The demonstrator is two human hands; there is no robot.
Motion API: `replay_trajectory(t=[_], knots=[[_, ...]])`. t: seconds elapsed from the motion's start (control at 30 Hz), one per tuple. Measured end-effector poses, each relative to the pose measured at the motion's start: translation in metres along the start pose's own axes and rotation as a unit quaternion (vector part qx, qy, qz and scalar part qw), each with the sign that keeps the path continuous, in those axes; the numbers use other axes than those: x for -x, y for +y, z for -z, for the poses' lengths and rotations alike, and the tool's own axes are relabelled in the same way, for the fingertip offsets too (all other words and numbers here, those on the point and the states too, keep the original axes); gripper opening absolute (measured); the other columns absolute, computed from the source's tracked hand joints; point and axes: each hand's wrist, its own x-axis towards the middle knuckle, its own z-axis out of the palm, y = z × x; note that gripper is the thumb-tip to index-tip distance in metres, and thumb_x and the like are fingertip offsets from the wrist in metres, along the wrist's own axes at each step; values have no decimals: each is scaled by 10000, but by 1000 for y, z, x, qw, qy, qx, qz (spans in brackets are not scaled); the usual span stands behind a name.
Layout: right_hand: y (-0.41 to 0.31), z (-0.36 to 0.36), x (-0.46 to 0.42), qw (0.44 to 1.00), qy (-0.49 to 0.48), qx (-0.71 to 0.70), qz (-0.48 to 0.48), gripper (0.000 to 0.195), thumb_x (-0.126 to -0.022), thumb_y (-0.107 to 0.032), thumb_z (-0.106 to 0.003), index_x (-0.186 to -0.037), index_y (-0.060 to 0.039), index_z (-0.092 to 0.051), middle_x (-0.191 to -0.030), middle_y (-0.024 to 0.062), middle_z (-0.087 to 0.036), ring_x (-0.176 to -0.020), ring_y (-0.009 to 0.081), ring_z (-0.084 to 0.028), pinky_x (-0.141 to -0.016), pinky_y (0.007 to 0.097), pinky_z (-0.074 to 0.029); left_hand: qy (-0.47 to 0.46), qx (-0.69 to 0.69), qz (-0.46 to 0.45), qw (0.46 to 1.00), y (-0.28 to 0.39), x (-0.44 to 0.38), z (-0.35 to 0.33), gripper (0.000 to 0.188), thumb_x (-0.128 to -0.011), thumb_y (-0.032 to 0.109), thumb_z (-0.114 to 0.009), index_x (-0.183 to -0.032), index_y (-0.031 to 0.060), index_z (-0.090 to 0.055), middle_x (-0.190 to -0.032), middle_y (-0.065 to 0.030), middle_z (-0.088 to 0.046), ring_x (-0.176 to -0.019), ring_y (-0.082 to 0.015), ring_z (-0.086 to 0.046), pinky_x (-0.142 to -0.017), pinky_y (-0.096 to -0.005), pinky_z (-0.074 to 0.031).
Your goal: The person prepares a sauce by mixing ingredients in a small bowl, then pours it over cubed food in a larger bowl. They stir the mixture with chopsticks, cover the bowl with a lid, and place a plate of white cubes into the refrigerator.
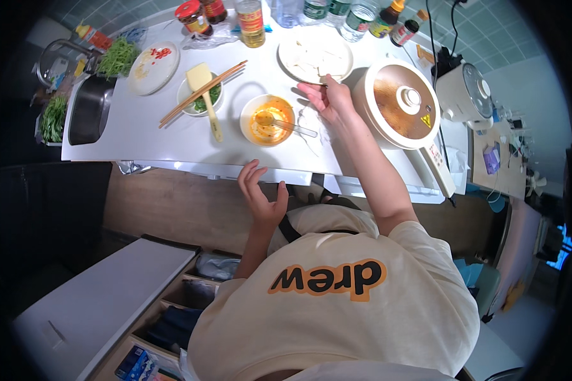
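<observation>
My right hand (pixel 330 98) is at the near rim of a white plate (pixel 286 59) bearing pale pieces of food. The thumb overlaps the rim and the fingers spread just below it; whether they grip it is not plain. Left of that arm, a white bowl (pixel 244 125) has orange-red sauce residue inside, with a spoon (pixel 293 126) resting across it. Over the floor in front of the counter, my left hand (pixel 262 195) hangs with fingers apart, holding nothing. Beside my right forearm stands a lidded electric pot (pixel 386 135) with brown contents under its clear lid.
Chopsticks (pixel 202 95) and a spatula (pixel 211 112) lie across a bowl of chopped greens (pixel 181 95). A plate (pixel 155 78) with chopped red pieces sits near the sink (pixel 91 109). Bottles and jars line the back, including an oil bottle (pixel 251 28). The pot's handle (pixel 441 169) reaches the counter edge.
</observation>
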Motion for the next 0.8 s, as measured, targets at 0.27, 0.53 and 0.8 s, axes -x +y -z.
replay_trajectory(t=[0.27, 0.53, 0.8], knots=[[8, 6, -3, 992, 28, 65, 102, 337, -1022, -70, -327, -1194, 214, -390, -1056, 333, -658, -902, 298, -745, -530, 230, -596, 36, 64, 20, 997, -16, -11, 21, 338, -763, -31, -661, -1092, 9, -589, -1053, -159, -654, -980, -330, -639, -906, -407, -505], [3, -4, 59, 987, 3, 74, 143, 254, -961, -26, -397, -1117, 174, -415, -1063, 322, -643, -916, 314, -745, -492, 248, -590, -40, 127, 77, 988, -12, -14, 33, 136, -836, -72, -642, -950, 2, -633, -846, -108, -688, -775, -204, -688, -737, -303, -541], [-14, -15, 101, 983, -67, 111, 130, 349, -961, -26, -393, -1239, 185, -389, -1092, 315, -656, -904, 283, -749, -524, 244, -607, -67, 190, 21, 979, 3, -38, 36, 74, -891, -57, -623, -959, -27, -620, -810, -110, -683, -717, -164, -676, -690, -282, -539]])
